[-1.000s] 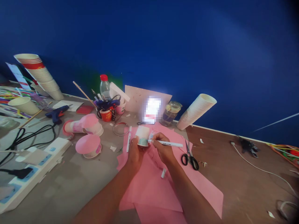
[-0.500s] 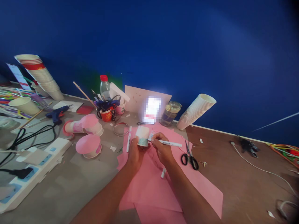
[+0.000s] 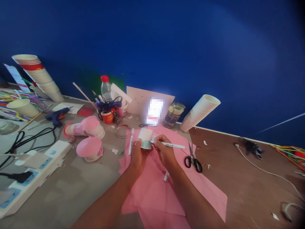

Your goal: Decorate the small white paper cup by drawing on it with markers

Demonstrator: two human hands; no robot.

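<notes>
My left hand (image 3: 137, 156) is wrapped around a small paper cup (image 3: 145, 145), tilted on its side, its visible end coloured pale blue-green. In my right hand (image 3: 166, 152) a white marker (image 3: 175, 146) is pinched, its tip at the cup's coloured part. Both hands are above overlapping sheets of pink paper (image 3: 154, 198). Another white marker (image 3: 131, 142) lies just left of the cup. A short white piece (image 3: 166, 176), perhaps a marker cap, rests by my right forearm. Black-handled scissors (image 3: 193, 163) lie on the paper's right side.
A lit phone (image 3: 154, 111) leans on a board behind the hands, beside a lidded jar (image 3: 173, 115) and a leaning cup stack (image 3: 200, 113). Pink-topped paper cups (image 3: 90, 149), a blue glue gun (image 3: 57, 117) and a power strip (image 3: 35, 178) occupy the left.
The view has shifted very slightly. The marker tip has moved a little left against the cup, and the cup is turned slightly; both hands keep their grip.
</notes>
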